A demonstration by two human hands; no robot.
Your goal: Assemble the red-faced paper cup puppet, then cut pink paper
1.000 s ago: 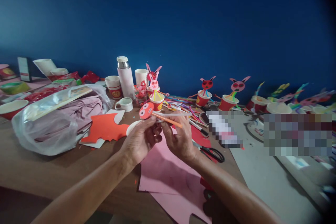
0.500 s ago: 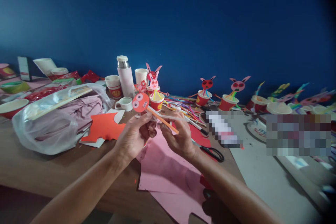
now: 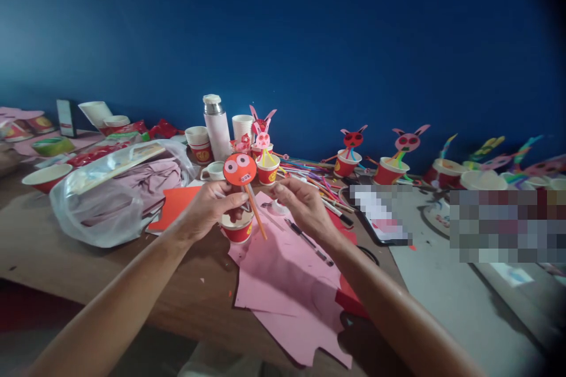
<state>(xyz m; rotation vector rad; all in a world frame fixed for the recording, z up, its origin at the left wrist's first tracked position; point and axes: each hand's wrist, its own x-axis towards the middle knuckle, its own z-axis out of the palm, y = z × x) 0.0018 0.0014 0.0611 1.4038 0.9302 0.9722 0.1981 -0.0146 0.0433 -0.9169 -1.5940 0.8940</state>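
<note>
My left hand [image 3: 212, 203] is closed on an orange paper face [image 3: 239, 169] with two round eyes and a small mouth. A thin orange stick [image 3: 256, 212] hangs down from it at a slant. Just below that hand stands a red-and-white paper cup [image 3: 237, 232]. My right hand [image 3: 303, 203] is apart from the face, with thumb and forefinger pinched together; what they hold, if anything, I cannot make out. Below it, a black pen [image 3: 309, 242] lies across cut pink paper [image 3: 283, 283].
At left are a clear plastic bag [image 3: 101, 206] and orange paper [image 3: 177, 203]. A thermos [image 3: 217, 129] and a white mug [image 3: 213, 171] stand behind my hands. Paper cups with rabbit-like faces [image 3: 349, 163] line the wall. A phone [image 3: 382, 218] lies to the right.
My hands have moved apart, and the right one no longer touches the orange stick. The face has turned upright toward me. The paper cup and pen now show below my hands.
</note>
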